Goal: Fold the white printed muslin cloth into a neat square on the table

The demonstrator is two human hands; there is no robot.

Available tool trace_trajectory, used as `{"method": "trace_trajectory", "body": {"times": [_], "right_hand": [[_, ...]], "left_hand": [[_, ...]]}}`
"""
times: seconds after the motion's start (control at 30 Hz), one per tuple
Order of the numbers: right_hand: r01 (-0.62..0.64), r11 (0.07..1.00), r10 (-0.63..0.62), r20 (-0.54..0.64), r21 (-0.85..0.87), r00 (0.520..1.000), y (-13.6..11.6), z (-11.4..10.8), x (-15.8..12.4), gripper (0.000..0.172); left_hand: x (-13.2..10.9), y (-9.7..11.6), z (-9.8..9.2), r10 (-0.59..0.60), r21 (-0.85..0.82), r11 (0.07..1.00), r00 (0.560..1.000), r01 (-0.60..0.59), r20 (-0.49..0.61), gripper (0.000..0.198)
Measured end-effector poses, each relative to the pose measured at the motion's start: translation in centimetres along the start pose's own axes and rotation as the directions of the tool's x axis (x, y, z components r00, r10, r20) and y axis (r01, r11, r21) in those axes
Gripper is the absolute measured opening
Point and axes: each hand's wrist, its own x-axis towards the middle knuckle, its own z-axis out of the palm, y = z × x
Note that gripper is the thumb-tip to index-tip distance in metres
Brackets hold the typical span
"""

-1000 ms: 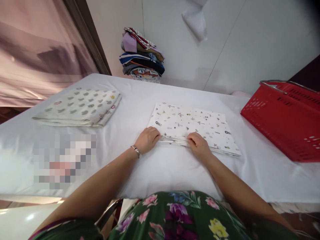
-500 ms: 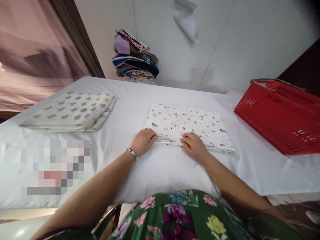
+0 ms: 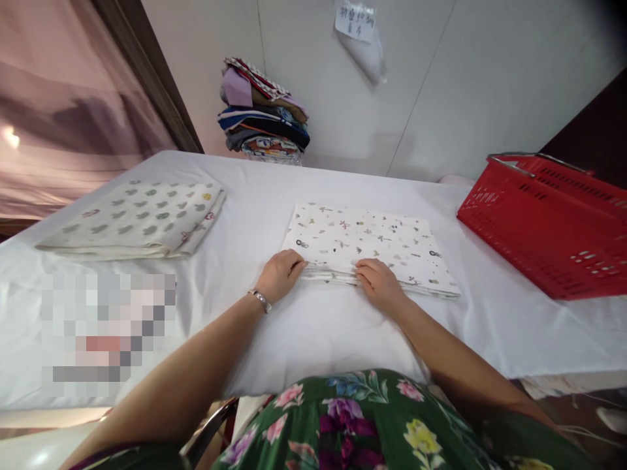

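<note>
A folded white cloth with small coloured prints [image 3: 367,245] lies flat in the middle of the white-covered table [image 3: 313,326]. My left hand [image 3: 280,274], with a bracelet on its wrist, curls its fingers over the cloth's near left edge. Beside it, my right hand [image 3: 379,284] pinches the same near edge toward the middle. Both hands grip the stacked layers along that edge.
A second folded cloth with grey and green prints [image 3: 137,219] lies at the left. A stack of folded colourful fabrics [image 3: 264,111] stands at the back by the wall. A red plastic basket [image 3: 548,222] sits at the right. A blurred patch [image 3: 105,333] covers the near left.
Both hands stay on the cloth's near edge. Only the view has shifted slightly, so the scene sits a little lower and to the left.
</note>
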Motion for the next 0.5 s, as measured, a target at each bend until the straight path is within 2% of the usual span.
{"method": "trace_trajectory", "body": {"times": [0.1,0.3,0.5], "right_hand": [[0.006,1.000,-0.006,-0.048,0.000,0.999,0.01,-0.05,-0.24,0.022],[0.094,0.994,-0.093,0.014,-0.062,0.996,0.30,0.22,-0.69,0.024],[0.147,0.983,-0.148,0.005,-0.114,0.989,0.71,0.54,-0.78,0.023]], "left_hand": [[-0.05,-0.12,-0.24,0.044,0.015,0.999,0.998,-0.044,0.034,0.025],[-0.32,-0.60,-0.48,0.176,0.092,0.978,0.979,-0.186,0.102,0.029],[-0.50,-0.81,-1.03,0.256,0.110,0.954,0.951,-0.277,0.176,0.028]]}}
